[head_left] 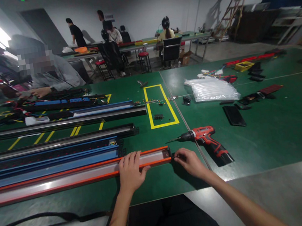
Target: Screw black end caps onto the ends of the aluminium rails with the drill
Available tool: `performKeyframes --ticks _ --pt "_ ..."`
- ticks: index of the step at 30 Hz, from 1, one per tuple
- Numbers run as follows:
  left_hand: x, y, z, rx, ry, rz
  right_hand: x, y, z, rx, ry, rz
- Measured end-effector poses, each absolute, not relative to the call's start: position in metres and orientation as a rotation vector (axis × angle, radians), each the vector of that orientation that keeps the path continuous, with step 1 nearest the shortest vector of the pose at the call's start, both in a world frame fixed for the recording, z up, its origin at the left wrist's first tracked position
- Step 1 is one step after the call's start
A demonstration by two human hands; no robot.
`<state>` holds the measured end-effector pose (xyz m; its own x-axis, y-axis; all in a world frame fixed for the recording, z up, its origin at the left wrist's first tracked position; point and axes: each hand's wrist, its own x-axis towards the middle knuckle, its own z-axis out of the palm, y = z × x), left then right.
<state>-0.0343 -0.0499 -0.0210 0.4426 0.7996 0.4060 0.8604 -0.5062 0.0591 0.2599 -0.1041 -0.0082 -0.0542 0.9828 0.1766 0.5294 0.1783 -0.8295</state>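
Observation:
A long orange-edged metal channel (77,176) with a pale inner face lies along the near side of the green table. My left hand (131,171) is closed over it a little short of its right end, thumb on the near edge. A dark end piece (170,152) sits at that end. Right beside it, my right hand (188,160) is closed in a pinch; a small dark bit shows at the fingertips, too small to name. Just beyond the right hand, a red and black cordless drill (204,135) rests on its side, its bit toward the left.
Blue channels (90,166) and black rails (58,143) lie behind the orange one. Small screws (153,101) are scattered near a yellow-taped rectangle (165,125). Bubble wrap (212,90) and a black phone (234,116) are to the right. A co-worker (55,72) sits across the table.

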Motion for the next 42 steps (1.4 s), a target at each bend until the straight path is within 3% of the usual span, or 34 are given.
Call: performKeyframes --ticks 13,25,33,42 --pt "-0.034 -0.05 -0.018 -2.543 -1.46 -0.597 0.263 -0.088 0.017 -1.572 -1.996 0.857" --pt "-0.034 -0.05 -0.02 -2.551 -1.476 -0.604 0.269 -0.101 0.003 -1.567 -1.667 1.172" --pt "-0.034 -0.051 -0.02 -2.551 -1.489 -0.593 0.266 -0.119 -0.008 -1.573 -1.696 0.827" --pt "-0.033 -0.051 -0.018 -2.553 -1.497 -0.581 0.273 -0.126 -0.015 -1.599 -1.77 0.769"
